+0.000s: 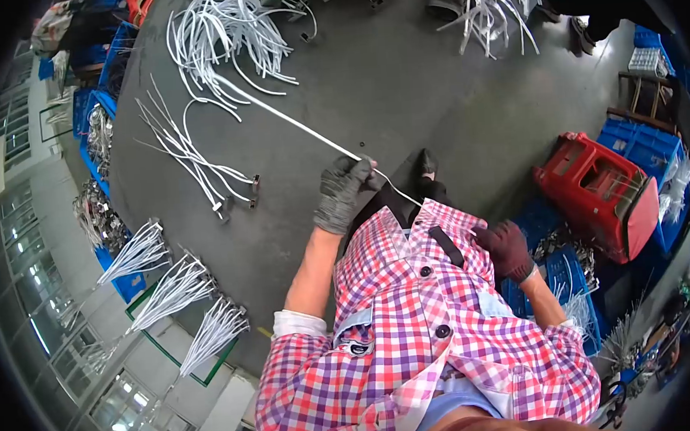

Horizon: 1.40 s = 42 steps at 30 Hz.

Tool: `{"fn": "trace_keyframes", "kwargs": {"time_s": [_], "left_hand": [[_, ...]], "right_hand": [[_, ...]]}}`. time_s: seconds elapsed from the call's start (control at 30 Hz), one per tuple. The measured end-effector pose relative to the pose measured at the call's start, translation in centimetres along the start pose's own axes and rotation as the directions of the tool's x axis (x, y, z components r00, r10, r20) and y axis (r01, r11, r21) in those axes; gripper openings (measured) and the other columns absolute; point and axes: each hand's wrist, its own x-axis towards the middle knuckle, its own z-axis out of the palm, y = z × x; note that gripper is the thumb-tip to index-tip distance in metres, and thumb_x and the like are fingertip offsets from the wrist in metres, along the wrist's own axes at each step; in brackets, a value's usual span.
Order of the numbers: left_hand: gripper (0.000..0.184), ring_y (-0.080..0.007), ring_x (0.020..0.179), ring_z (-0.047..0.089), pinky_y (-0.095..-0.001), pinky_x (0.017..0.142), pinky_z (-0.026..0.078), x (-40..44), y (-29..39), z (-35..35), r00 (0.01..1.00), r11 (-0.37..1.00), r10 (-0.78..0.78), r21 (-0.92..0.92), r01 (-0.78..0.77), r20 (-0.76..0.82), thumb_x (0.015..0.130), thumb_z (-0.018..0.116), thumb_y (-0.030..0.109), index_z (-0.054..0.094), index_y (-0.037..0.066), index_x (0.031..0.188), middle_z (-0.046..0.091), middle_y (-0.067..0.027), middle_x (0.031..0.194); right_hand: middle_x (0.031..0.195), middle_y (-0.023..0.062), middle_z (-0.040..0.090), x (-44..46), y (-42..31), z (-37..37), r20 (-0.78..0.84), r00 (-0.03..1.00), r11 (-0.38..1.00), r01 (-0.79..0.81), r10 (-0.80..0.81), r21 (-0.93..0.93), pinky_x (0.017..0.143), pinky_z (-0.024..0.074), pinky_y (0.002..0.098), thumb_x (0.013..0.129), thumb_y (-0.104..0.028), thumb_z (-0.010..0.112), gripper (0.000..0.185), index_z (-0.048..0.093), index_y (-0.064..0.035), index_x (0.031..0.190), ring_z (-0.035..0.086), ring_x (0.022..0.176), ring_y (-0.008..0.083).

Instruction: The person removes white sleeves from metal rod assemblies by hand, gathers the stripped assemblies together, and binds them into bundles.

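From my seat at the remote end, I have the left hand [342, 192], in a grey glove, near twelve o'clock with its fingers closed around a white cable [300, 125]; the cable stretches toward eleven o'clock, to a tangled cable bundle [228, 45] on the grey floor [399, 70], and a thinner length runs from the grip to the hem of the checked shirt [398, 307]. The right hand [507, 249], in a dark maroon glove, sits just past three o'clock beside the hem, fingers curled; I cannot tell whether they pinch anything. I'd want the left grip snug without crushing, any pull along the cable's own line, and good clearance from the loose cables [193, 155] at ten o'clock, lest they snag
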Motion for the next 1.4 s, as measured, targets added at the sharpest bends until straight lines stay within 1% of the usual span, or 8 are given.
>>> {"fn": "trace_keyframes", "kwargs": {"time_s": [0.17,0.3,0.57,0.77,0.87,1.03,1.13,1.4], "left_hand": [[0.023,-0.0092,0.06,0.053,-0.0264,0.059,0.05,-0.4,2.5,-0.7,0.991,0.991,-0.132,0.016,0.132,-0.006,0.088,0.064,0.022,0.062,0.003,0.101,0.06,-0.0026,0.079],[0.022,-0.0075,0.057,0.05,-0.0258,0.055,0.047,-1.2,3.4,-1.4,0.995,0.996,0.07,0.068,-0.065,-0.07,0.087,0.065,0.023,0.061,0.004,0.097,0.057,-0.0019,0.077],[0.021,-0.0124,0.056,0.051,-0.0271,0.055,0.044,-3.5,3.2,0.9,1.0,0.98,-0.007,-0.197,0.006,-0.001,0.084,0.068,0.022,0.059,0.003,0.089,0.053,-0.0029,0.063],[0.018,-0.0112,0.059,0.056,-0.0253,0.058,0.047,-3.8,3.2,0.1,0.979,0.996,0.088,0.017,-0.086,-0.187,0.09,0.06,0.02,0.06,0.003,0.093,0.056,-0.0025,0.064],[0.02,-0.0118,0.06,0.055,-0.0257,0.058,0.046,-5.0,1.3,2.1,0.998,0.998,0.056,-0.018,-0.055,0.042,0.089,0.062,0.022,0.058,0.003,0.094,0.055,-0.0033,0.066],[0.021,-0.0103,0.059,0.052,-0.0269,0.057,0.046,-5.1,2.4,1.4,0.995,0.994,0.097,-0.044,-0.095,0.038,0.09,0.06,0.023,0.058,0.002,0.096,0.055,-0.0022,0.066],[0.022,-0.0093,0.054,0.047,-0.0278,0.055,0.045,-4.8,3.0,-0.2,0.962,0.987,0.12,-0.07,-0.141,-0.244,0.09,0.059,0.025,0.057,0.003,0.091,0.049,0.0002,0.062],[0.018,-0.0076,0.058,0.052,-0.0221,0.056,0.043,-5.9,3.6,0.9,0.96,0.985,0.155,-0.034,-0.167,-0.232,0.093,0.055,0.022,0.057,0.004,0.092,0.054,-0.0004,0.063]], "right_hand": [[0.07,0.0095,0.061,1.5,-0.3,-0.7,-0.011,1.0,1.0,0.012,-0.012,-0.003,0.058,0.0424,0.0376,0.077,-0.025,0.064,0.031,0.062,-0.0119,0.105,0.058,0.064,0.027],[0.074,0.0105,0.062,4.0,-1.5,-1.9,-0.062,0.998,0.992,0.035,-0.028,0.121,0.059,0.0441,0.0404,0.078,-0.022,0.063,0.031,0.062,-0.0101,0.107,0.059,0.067,0.0301],[0.074,0.0157,0.059,11.0,-6.2,-1.7,-0.086,0.996,0.948,0.059,-0.034,0.313,0.059,0.0445,0.0415,0.079,-0.018,0.06,0.026,0.062,-0.0061,0.102,0.057,0.069,0.0347],[0.074,0.0135,0.059,12.3,-6.3,-3.3,0.033,0.999,0.942,-0.031,0.021,0.333,0.061,0.0459,0.0415,0.083,-0.02,0.056,0.02,0.062,-0.0079,0.098,0.058,0.07,0.0339],[0.074,0.0125,0.06,13.7,-7.6,-2.7,-0.044,0.999,0.927,-0.002,0.021,0.376,0.061,0.0456,0.0418,0.084,-0.022,0.056,0.018,0.061,-0.0085,0.095,0.058,0.071,0.0339],[0.091,0.0156,0.064,14.7,-9.0,-3.1,0.016,0.998,0.758,-0.059,0.063,0.65,0.07,0.0487,0.0392,0.09,-0.022,0.053,0.03,0.056,-0.0089,0.117,0.062,0.081,0.0342],[0.097,0.017,0.063,14.5,-8.0,-3.8,0.175,0.978,0.627,-0.208,0.115,0.751,0.074,0.0488,0.0373,0.092,-0.021,0.05,0.042,0.043,-0.0094,0.132,0.063,0.084,0.0324],[0.08,0.0126,0.055,16.7,-9.5,-1.6,0.033,0.999,0.629,-0.044,0.029,0.776,0.07,0.0456,0.0324,0.095,-0.024,0.047,0.049,0.035,-0.0045,0.137,0.056,0.071,0.0217]]}}
